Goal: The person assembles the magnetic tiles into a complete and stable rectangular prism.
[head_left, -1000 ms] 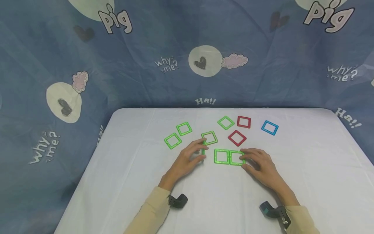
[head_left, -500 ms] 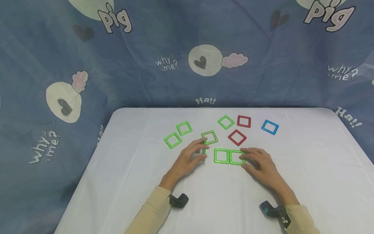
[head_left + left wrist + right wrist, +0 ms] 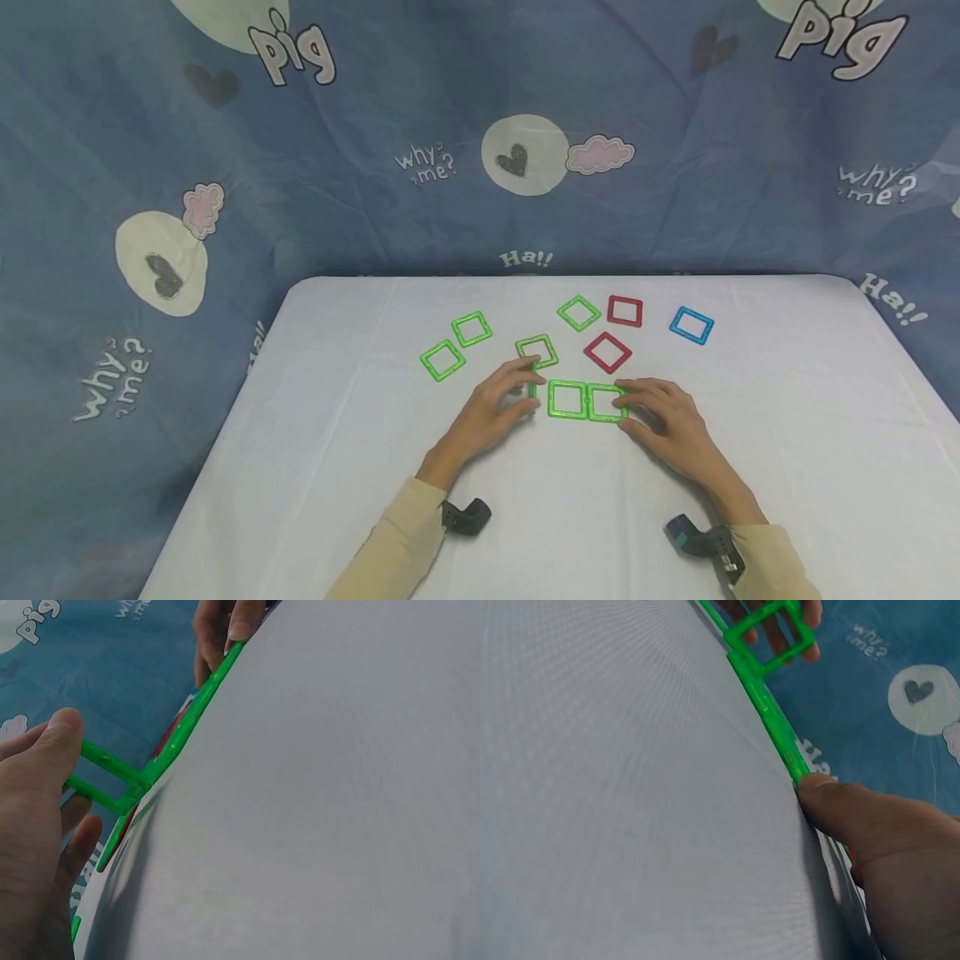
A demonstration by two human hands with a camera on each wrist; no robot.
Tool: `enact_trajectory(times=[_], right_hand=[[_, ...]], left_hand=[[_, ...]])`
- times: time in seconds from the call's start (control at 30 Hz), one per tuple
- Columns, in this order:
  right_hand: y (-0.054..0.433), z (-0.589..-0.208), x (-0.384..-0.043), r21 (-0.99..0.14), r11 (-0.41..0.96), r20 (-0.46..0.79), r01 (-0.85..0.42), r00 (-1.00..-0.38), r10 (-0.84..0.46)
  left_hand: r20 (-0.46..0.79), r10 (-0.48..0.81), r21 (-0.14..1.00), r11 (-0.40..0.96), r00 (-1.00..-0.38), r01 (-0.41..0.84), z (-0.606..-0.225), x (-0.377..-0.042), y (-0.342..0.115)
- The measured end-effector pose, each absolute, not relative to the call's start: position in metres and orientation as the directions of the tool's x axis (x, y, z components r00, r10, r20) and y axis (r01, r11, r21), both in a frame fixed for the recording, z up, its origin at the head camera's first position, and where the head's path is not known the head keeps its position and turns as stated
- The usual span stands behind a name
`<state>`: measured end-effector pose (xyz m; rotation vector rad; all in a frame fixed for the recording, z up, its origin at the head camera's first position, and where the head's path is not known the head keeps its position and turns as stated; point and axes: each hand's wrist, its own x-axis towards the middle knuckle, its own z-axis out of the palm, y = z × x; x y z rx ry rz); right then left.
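Note:
In the head view my left hand (image 3: 483,408) pinches a green square magnetic tile (image 3: 533,385) by its edges, thumb on the near side. That tile stands on edge, seen nearly edge-on from above; the right wrist view shows its open square frame (image 3: 784,660). Just right of it, two green square tiles (image 3: 588,402) lie flat, joined side by side. The right hand (image 3: 667,421) grips the outer edge of this pair, its thumb (image 3: 817,781) at the near corner. In the left wrist view the upright tile's bars (image 3: 116,763) reach down close to the pair's left end.
Behind the left fingertips lies a loose green tile (image 3: 555,351). Two more green tiles (image 3: 443,376) lie to the left. Farther back are a green tile (image 3: 579,327), two red tiles (image 3: 625,323) and a blue tile (image 3: 692,340). A printed blue cloth (image 3: 337,208) hangs behind the white table.
My left hand has shifted slightly right with the upright green tile, bringing it closer to the flat pair. The right hand has stayed put on the pair.

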<state>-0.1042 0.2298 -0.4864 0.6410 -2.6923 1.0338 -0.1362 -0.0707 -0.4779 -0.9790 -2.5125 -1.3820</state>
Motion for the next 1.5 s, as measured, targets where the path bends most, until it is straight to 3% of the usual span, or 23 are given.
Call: enact_trajectory(times=[0.83, 1.13, 1.4, 1.5], right_hand=[[0.230, -0.489, -0.106, -0.575, 0.675, 0.329, -0.461, -0.887, -0.326], [0.230, -0.486, -0.107, -0.576, 0.679, 0.311, -0.455, -0.890, -0.333], [0.226, -0.486, -0.104, -0.601, 0.672, 0.288, -0.433, -0.901, -0.324], [0.223, -0.486, -0.104, -0.594, 0.674, 0.296, -0.439, -0.899, -0.324]], left_hand=[[0.392, 0.504, 0.719, 0.353, -0.770, 0.598, -0.480, -0.136, -0.060], [0.352, 0.476, 0.774, 0.336, -0.806, 0.537, -0.479, -0.134, -0.060], [0.258, 0.430, 0.876, 0.274, -0.865, 0.397, -0.476, -0.132, -0.057], [0.281, 0.420, 0.881, 0.244, -0.863, 0.405, -0.473, -0.131, -0.057]])
